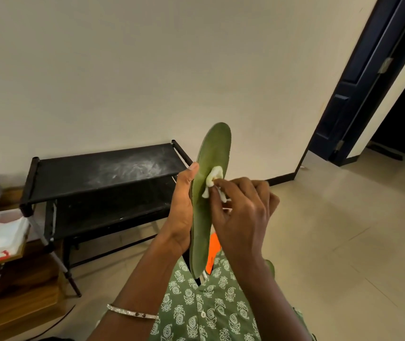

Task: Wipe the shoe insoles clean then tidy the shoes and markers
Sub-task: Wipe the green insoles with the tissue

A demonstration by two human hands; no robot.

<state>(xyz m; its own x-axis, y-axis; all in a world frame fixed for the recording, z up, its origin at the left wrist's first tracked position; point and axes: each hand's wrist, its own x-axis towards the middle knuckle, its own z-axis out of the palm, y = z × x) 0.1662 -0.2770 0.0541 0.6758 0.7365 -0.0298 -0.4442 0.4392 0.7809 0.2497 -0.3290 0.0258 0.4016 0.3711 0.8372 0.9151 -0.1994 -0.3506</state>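
Insole [208, 205] upright in mid-air before chest, toe up, heel down near lap. Gripped along left edge by left hand [183, 215], thumb curled over rim. Wad [212, 179] pinched in right hand [243, 212] fingertips, pressed on insole's middle. Orange shoe [215, 244] low behind, mostly hidden. Markers not in view.

Risks: hard pressing bends thin insole, twists it out of one-sided grip; small wad slips from pinch, drops to floor; wiping middle only leaves toe and heel dirty.
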